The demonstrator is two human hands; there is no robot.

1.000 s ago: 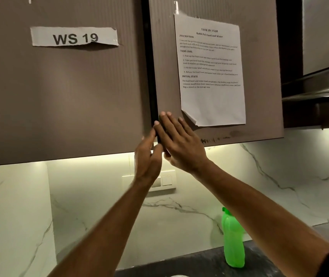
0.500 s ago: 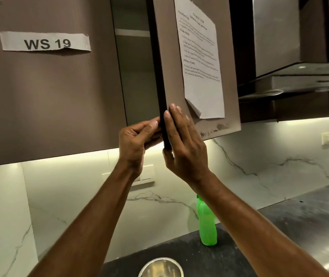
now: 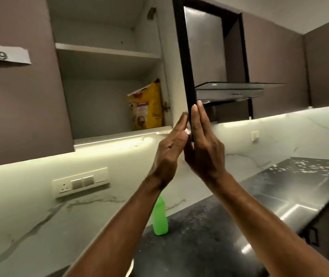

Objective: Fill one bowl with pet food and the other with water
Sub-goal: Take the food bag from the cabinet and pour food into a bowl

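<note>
A yellow pet food bag [image 3: 146, 106] stands upright at the right end of the lower shelf inside the open wall cabinet. The cabinet door [image 3: 185, 66] is swung out and I see it edge-on. My right hand [image 3: 203, 148] holds the door's lower corner, its fingers straight up along the outer face. On the inner side, my left hand [image 3: 167, 152] touches the same corner with straight fingers. A green water bottle [image 3: 160, 218] stands on the dark counter [image 3: 199, 236], partly hidden behind my left forearm. I cannot make out any bowl.
The upper shelf [image 3: 107, 49] of the cabinet holds nothing I can see. A closed door with a paper label [image 3: 15, 96] is on the left, a range hood [image 3: 231, 90] to the right. A switch plate [image 3: 81, 181] sits on the marble wall, and a steel surface [image 3: 299, 188] on the right.
The cabinet door has swung from shut to wide open, with both hands following its lower edge. The pet food bag inside has come into sight, and my view has turned right.
</note>
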